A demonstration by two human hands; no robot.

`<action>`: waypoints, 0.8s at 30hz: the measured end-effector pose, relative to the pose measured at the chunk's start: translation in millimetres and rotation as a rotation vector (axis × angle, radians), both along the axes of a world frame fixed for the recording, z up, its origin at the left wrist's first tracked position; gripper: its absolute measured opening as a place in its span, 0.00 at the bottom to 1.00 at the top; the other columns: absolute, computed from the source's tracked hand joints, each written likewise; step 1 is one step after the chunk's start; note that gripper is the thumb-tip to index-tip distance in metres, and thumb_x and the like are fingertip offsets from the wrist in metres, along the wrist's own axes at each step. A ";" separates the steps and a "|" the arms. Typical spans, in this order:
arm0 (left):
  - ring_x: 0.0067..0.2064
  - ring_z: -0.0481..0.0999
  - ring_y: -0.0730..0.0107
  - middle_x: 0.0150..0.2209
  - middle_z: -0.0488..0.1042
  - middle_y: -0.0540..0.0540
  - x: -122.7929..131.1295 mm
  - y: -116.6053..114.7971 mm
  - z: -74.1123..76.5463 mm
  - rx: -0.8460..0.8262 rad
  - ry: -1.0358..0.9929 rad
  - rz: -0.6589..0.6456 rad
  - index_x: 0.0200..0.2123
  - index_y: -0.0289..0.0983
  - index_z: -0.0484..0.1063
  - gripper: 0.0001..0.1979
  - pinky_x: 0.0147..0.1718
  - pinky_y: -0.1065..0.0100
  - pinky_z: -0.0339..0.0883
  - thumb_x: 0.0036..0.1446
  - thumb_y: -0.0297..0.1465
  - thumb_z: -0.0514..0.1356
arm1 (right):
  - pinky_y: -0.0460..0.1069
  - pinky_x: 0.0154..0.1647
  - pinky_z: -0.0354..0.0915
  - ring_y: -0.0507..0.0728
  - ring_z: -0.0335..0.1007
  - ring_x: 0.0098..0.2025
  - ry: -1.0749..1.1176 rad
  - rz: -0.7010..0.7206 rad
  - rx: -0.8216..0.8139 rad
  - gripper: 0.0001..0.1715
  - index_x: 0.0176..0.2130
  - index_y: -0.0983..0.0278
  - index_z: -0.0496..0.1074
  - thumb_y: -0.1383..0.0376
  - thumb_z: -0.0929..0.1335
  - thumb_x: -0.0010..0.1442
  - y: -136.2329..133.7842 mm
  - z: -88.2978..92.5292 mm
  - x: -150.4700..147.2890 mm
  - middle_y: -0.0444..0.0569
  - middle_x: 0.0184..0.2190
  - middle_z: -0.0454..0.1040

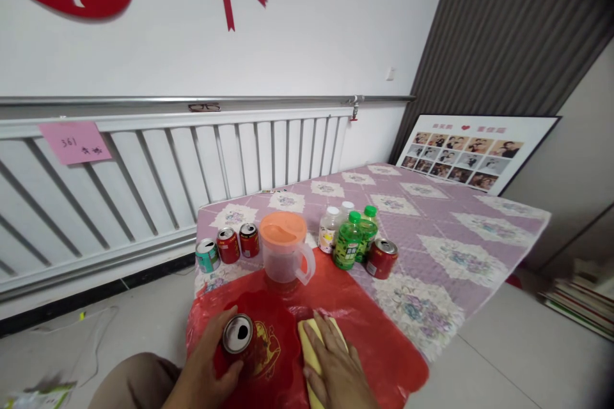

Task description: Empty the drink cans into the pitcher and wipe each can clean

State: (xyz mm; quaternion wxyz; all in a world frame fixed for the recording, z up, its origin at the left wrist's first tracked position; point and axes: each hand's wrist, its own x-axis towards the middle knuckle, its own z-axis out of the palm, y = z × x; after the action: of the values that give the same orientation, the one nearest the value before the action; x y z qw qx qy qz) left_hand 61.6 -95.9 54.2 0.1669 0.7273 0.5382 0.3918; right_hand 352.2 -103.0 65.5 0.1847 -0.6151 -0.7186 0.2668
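My left hand (206,367) is wrapped round an opened red drink can (238,335) that stands on a red plastic sheet (374,339). My right hand (336,367) lies flat, fingers together, pressing on a yellow cloth (309,348) on the same sheet. Just beyond stands a clear plastic jug with an orange lid (284,248). Two green bottles (352,239), a pale bottle (329,229) and a tipped red can (382,257) stand to its right. Two red cans (238,241) and a teal can (207,254) stand to its left.
A floral purple cloth (446,230) covers the low table. A white radiator (158,172) with a pink note (74,142) runs along the wall. A framed photo collage (472,152) leans at the back right. Books (582,300) are stacked on the floor at right.
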 end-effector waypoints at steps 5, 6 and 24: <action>0.58 0.71 0.49 0.57 0.71 0.38 -0.6 0.9 -5.2 0.015 0.010 0.012 0.58 0.39 0.65 0.34 0.57 0.47 0.65 0.45 0.23 0.60 | 0.68 0.65 0.47 0.67 0.40 0.70 0.018 0.005 -0.034 0.34 0.63 0.50 0.61 0.57 0.66 0.58 2.2 -3.9 3.6 0.47 0.69 0.49; 0.58 0.71 0.48 0.57 0.71 0.38 -0.4 1.0 -6.4 0.018 0.011 0.021 0.58 0.39 0.65 0.34 0.57 0.46 0.65 0.44 0.23 0.60 | 0.69 0.65 0.47 0.67 0.39 0.70 0.038 0.004 -0.043 0.34 0.63 0.50 0.61 0.56 0.67 0.58 2.4 -3.7 4.4 0.47 0.69 0.49; 0.56 0.73 0.47 0.56 0.72 0.39 -3.6 4.6 -10.2 0.119 0.241 0.045 0.60 0.43 0.62 0.35 0.51 0.49 0.72 0.47 0.30 0.65 | 0.60 0.59 0.63 0.64 0.74 0.49 0.612 -0.576 0.270 0.24 0.43 0.61 0.76 0.49 0.67 0.53 53.9 -24.2 102.4 0.52 0.46 0.79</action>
State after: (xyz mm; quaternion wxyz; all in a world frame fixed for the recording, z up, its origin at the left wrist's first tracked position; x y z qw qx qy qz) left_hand 58.0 -91.3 44.0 0.0489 0.7656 0.5461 0.3367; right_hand 454.6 -49.0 41.2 0.5346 -0.6532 -0.4585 0.2781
